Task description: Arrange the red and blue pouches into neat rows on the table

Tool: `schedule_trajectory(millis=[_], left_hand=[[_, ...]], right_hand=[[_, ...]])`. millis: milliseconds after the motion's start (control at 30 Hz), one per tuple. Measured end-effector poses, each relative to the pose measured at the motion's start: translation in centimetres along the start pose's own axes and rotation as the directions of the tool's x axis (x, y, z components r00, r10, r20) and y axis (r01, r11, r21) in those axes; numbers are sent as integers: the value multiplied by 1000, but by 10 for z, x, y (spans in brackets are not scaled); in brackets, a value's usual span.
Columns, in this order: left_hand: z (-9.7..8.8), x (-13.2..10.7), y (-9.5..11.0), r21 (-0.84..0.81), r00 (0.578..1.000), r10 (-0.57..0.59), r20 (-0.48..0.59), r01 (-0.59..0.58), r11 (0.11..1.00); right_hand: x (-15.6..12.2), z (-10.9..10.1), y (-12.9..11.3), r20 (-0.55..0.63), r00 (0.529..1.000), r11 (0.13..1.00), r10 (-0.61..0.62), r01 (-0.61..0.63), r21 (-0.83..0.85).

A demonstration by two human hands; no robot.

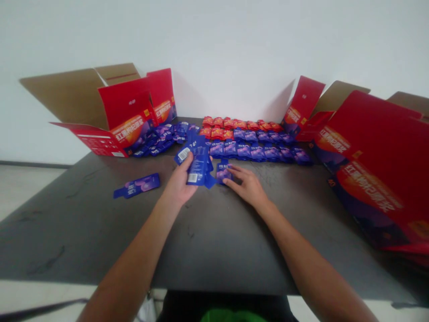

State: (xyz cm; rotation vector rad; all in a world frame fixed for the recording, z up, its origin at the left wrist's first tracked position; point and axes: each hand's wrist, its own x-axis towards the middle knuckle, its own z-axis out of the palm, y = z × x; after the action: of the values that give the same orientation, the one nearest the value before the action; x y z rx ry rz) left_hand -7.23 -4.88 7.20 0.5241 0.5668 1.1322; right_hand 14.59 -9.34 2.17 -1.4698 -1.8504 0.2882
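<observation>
White wall (234, 49) is standing behind a dark grey table (214, 250), with open red cartons (124, 107) sitting at its far left and a second red carton (368, 165) leaning at its right. Rows of red sachets (217, 133) and purple-blue sachets (254, 151) are lying along the far side. The left hand (179, 181) is closing around a strip of blue sachets (197, 161), its barcodes showing. The right hand (246, 185) is half open, apparently pressing on a single blue sachet (223, 173), though its grip is partly hidden. One loose sachet (136, 185) is lying well left of the left hand.
</observation>
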Motion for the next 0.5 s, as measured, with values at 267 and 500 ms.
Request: schedule_trajectory(millis=[267,500], left_hand=[[-17,5,40,-166,987,131,-92,-145,975],[-28,7,56,-214,973,177,-151,-207,955]], right_hand=[[1,22,-9,234,966,947,-110,173,-271],[7,29,-11,250,953,920,-174,248,-304]])
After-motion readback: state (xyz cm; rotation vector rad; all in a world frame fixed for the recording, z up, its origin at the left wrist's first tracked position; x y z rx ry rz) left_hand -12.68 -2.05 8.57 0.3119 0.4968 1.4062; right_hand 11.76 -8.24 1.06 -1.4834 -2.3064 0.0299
